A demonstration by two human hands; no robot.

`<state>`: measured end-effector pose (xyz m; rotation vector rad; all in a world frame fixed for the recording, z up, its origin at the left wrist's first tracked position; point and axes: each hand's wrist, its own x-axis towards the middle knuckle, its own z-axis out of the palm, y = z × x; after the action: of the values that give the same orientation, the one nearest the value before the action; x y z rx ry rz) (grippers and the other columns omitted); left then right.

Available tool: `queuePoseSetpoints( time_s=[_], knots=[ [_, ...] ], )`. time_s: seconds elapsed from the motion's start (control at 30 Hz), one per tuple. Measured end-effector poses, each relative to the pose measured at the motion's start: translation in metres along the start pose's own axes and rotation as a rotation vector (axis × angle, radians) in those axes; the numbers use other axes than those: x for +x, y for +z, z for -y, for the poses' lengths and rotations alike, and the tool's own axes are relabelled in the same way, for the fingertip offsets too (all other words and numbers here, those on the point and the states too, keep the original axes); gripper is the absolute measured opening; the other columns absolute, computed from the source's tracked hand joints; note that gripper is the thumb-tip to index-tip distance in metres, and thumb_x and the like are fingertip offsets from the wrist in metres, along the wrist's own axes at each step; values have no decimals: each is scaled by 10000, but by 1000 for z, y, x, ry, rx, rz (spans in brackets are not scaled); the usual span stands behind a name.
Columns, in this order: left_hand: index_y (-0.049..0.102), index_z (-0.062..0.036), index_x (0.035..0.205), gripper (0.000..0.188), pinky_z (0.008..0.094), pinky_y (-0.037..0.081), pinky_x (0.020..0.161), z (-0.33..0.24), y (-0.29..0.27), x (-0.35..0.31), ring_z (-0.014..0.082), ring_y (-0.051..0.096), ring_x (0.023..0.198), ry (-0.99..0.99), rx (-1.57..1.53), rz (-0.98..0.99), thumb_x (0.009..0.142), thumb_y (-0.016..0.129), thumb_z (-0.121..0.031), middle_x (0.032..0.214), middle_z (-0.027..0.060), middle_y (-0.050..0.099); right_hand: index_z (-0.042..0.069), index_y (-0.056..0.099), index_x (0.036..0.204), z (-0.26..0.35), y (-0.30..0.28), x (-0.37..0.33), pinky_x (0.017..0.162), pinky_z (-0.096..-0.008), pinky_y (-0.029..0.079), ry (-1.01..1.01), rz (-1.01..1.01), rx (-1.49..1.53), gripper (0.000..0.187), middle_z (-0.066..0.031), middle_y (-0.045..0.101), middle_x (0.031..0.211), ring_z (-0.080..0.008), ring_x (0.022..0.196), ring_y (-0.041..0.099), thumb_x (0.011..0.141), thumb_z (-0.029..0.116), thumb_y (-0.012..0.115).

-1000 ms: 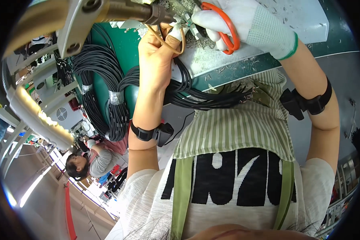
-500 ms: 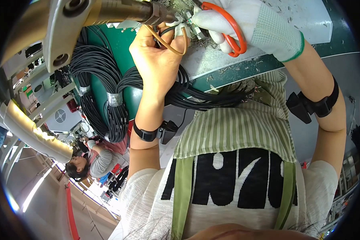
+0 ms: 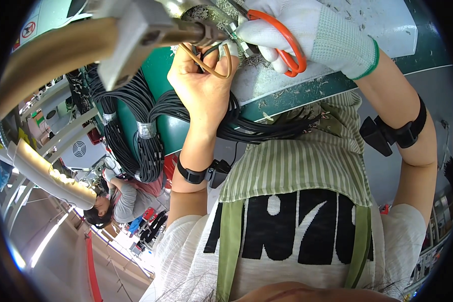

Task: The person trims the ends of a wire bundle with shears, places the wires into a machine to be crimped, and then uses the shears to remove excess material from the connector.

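Gloved in white, my right hand (image 3: 299, 38) is closed around red-handled scissors (image 3: 289, 38), with a finger through the red loop. Its fingertips meet a small metal piece (image 3: 246, 49) on the littered work surface. Close to its left, my left hand (image 3: 201, 75) is bare apart from a pale covering on one fingertip. It pinches a thin black cable (image 3: 210, 52), whose tip is hidden by the fingers. A tan curved strand (image 3: 211, 70) loops out over the same fingers. What lies between the two sets of fingertips is too small to make out.
Bundles of black cable (image 3: 147, 130), bound with silvery tape, hang over the green table (image 3: 173, 128). More cable ends lie across my striped apron (image 3: 297, 166). A tan pipe with a metal fitting (image 3: 206, 34) reaches over from the left. Another person (image 3: 128, 201) works at lower left.
The view has shifted slightly, and the pipe with its bracket appears lower and blurred. My left hand sits a little further right and down. Both hands keep their grips.
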<state>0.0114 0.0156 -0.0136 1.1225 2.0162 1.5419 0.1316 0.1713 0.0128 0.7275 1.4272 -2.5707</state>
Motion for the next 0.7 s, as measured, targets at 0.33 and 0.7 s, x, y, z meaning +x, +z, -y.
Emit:
queuePoseSetpoints(
  time_s=[0.33,0.7],
  knots=[
    [545,-23,828,198,167,399,630,-5,10,0,21,451,675,-104,-128,-39,721,700,38,724,-52,526,-40,606,756,-3,-8,5,418,-263,425,-35,12,-17,152,-81,567,587,-140,458,537,820,97,620],
    [535,-15,914,214,175,425,644,-7,-5,-9,27,476,695,-217,-191,29,751,666,29,753,-28,535,-45,597,765,-5,5,-7,433,-257,447,-46,-72,-40,197,-95,591,616,-156,485,578,824,140,632]
  ],
)
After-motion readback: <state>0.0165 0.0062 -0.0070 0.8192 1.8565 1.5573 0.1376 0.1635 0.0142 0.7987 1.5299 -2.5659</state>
